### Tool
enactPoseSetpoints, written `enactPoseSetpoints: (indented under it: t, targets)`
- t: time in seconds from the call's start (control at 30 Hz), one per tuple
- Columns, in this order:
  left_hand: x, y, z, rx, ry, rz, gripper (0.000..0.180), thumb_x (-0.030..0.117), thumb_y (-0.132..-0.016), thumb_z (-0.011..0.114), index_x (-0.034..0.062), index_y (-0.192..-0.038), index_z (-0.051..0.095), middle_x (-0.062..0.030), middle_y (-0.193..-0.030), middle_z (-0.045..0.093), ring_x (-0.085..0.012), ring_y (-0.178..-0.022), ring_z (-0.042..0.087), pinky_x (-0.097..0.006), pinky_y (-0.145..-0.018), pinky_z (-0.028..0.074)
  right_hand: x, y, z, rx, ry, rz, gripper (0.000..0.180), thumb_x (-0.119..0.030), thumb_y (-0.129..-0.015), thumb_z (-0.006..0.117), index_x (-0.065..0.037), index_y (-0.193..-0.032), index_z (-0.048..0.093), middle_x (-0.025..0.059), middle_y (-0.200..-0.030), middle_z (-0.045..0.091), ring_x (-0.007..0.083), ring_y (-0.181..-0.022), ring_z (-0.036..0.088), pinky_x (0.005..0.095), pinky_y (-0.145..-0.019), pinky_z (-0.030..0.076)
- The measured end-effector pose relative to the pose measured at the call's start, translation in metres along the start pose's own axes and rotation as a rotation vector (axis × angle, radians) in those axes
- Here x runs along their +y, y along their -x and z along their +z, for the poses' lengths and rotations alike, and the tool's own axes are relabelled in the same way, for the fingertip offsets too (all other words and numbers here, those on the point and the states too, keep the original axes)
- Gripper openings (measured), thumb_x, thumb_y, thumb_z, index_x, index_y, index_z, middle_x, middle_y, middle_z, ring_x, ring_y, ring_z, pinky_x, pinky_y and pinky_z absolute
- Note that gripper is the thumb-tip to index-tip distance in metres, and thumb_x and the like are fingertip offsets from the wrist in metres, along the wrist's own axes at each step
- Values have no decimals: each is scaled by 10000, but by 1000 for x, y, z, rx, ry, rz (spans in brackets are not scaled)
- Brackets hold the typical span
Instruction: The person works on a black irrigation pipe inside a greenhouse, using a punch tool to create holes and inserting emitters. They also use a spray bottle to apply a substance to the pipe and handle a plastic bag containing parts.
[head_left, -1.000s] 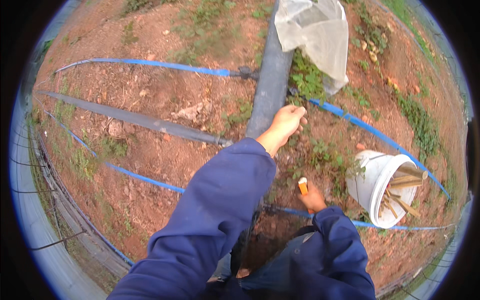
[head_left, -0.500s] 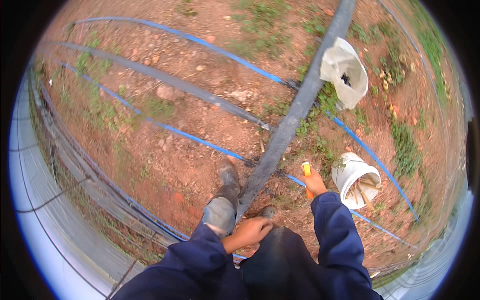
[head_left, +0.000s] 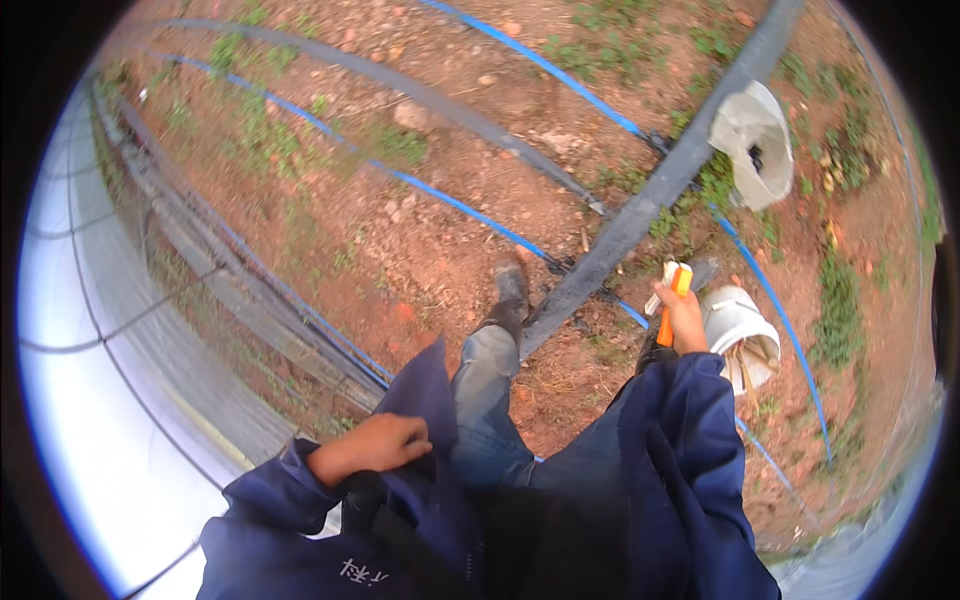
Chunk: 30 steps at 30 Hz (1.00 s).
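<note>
My right hand [head_left: 684, 320] is closed around an orange-handled tool [head_left: 675, 300], held upright beside a slanting grey metal post [head_left: 640, 215]. My left hand [head_left: 372, 446] rests low against my dark blue jacket [head_left: 420, 500], its fingers curled on the fabric. A white bucket [head_left: 742, 335] holding pale sticks stands just right of the right hand. My leg in blue jeans and a dark boot [head_left: 508, 296] steps on the red soil.
A whitish plastic bag [head_left: 755, 140] hangs from the post higher up. Blue irrigation hoses [head_left: 450, 205] and a grey pipe [head_left: 430, 100] cross the bare red ground. A wire mesh fence [head_left: 150, 300] runs along the left. Small green weeds are scattered about.
My left hand dropped from the post down to my jacket. The view swung left and downward, and my right hand with the orange tool rose slightly beside the post.
</note>
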<state>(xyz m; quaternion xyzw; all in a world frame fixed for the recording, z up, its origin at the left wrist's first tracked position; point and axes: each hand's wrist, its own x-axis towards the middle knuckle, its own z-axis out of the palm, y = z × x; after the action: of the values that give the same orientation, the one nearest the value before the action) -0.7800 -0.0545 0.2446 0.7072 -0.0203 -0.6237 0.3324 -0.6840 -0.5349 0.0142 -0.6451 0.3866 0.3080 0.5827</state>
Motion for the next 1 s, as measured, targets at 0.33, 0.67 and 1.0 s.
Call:
enactPoseSetpoints:
  t: [0.33,0.67,1.0]
  targets:
    - [45,57,-9,-90,284,-191,214,226,-959,668,51,-1082,676,-101,-1014,719,-247,-989,690,-374,-854,537,7,12,-1,-197,40,77,220,-261,-944,709,-79,-1047,641,-23,-861,612,93,-749,572,272,-678,461]
    - [78,29,11,-405,171,41,421,366,-993,617,-5,-1183,679,-195,-1131,698,-335,-1062,656,-416,-933,504,15,45,-15,-173,-37,53,292,-295,-936,713,-78,-1111,623,4,-988,643,114,-851,604,297,-752,492]
    - [30,276,155,-365,156,-530,422,385,-972,494,37,-983,732,-241,-1041,700,-384,-995,668,-494,-870,500,-6,60,68,-346,-33,-7,218,-191,-930,712,-67,-1091,634,-20,-832,615,113,-717,607,288,-641,490]
